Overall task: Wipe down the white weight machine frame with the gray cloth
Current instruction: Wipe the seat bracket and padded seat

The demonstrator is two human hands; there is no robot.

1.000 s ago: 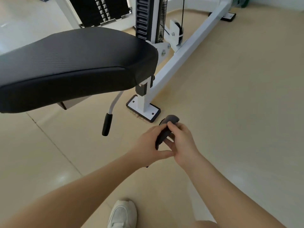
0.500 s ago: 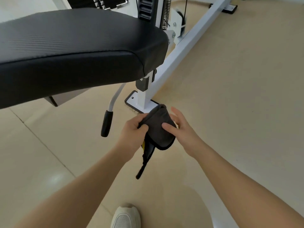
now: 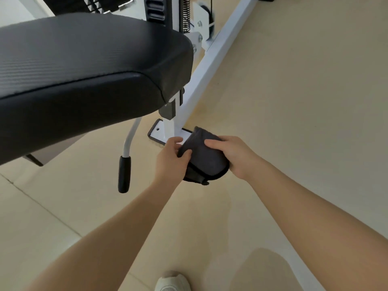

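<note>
Between the hands: gray cloth (image 3: 204,159), dark, folded into a thick pad with stitched rim.
Left hand (image 3: 171,159): fingers closed on cloth's left edge.
Right hand (image 3: 233,156): fingers curled over cloth's right side, gripping.
Just beyond the hands: white weight machine frame (image 3: 206,69), foot plate (image 3: 156,132) partly hidden by cloth.
Left of hands: black seat pad (image 3: 84,76), black-tipped lever (image 3: 125,175).
Right of hands: open floor (image 3: 304,101).

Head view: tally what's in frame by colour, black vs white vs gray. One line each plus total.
Black: 2, seat pad and lever grip
White: 3, frame beam, floor plate, shoe
Gray: 1, cloth, held by the left hand and right hand
Total: 6
</note>
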